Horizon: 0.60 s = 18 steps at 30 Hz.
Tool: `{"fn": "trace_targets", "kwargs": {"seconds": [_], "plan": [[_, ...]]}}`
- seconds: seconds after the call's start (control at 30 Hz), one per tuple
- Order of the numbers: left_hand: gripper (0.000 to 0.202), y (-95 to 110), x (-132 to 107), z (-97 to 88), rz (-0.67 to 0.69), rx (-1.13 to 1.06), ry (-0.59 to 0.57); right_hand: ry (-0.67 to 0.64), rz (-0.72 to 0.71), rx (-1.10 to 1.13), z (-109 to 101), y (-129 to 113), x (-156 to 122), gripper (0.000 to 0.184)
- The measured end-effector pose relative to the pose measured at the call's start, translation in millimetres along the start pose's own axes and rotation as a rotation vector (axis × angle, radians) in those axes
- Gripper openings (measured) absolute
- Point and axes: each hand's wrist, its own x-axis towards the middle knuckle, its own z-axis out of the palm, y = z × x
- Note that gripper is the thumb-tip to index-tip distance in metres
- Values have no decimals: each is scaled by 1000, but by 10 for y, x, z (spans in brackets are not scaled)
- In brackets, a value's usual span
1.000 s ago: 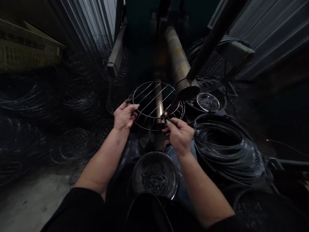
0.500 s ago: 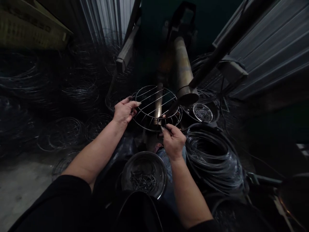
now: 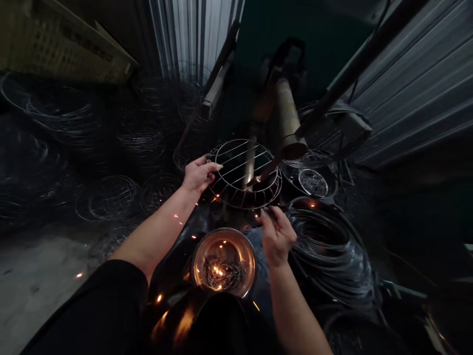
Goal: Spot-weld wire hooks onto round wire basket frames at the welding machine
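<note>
A round wire rack, with parallel bars inside one ring and a second ring below it, sits between the metal rods of a machine. My left hand grips its left rim between thumb and fingers. A bright spot glows where the upper rod meets the rack's near edge, above the upright lower rod. My right hand is closed just in front of the rack, apart from it; whatever its fingers pinch is hidden. Below, a metal bowl holds short metal pieces, lit orange by flying sparks.
A large coil of wire lies to the right, with a small bowl of metal pieces behind it. Stacks of wire rings fill the left side. A thick cylinder and a slanting bar reach in from behind.
Sparks have burst out over the bowl and my arms. My right hand has pulled back from the rack's near edge, down and to the right. The left hand keeps its grip.
</note>
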Motion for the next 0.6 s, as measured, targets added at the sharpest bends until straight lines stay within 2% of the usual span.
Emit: {"fn": "trace_targets", "kwargs": {"seconds": [0.03,0.1,0.2,0.27,0.37,0.5,0.6], "plan": [[55,17,-69,-94,7,17,-43,-30,-12,-90,-84,31,-119,33],[59,31,-196,-323,14,63,-155,-216,-22,-331,-198,86,-354,32],[58,-3,-325,-683,29,116,-275,-552,32,-699,-196,78,-620,45],[56,-35,-373,-844,54,144,-301,-650,141,-806,-162,5,-683,42],[52,-19,-434,-881,144,193,-312,-586,267,-725,-280,-110,-637,28],[47,131,-539,-754,265,274,-392,-404,312,-594,-769,-130,-671,25],[46,141,-569,-723,243,310,-446,-108,408,-380,-1193,19,-836,18]]}}
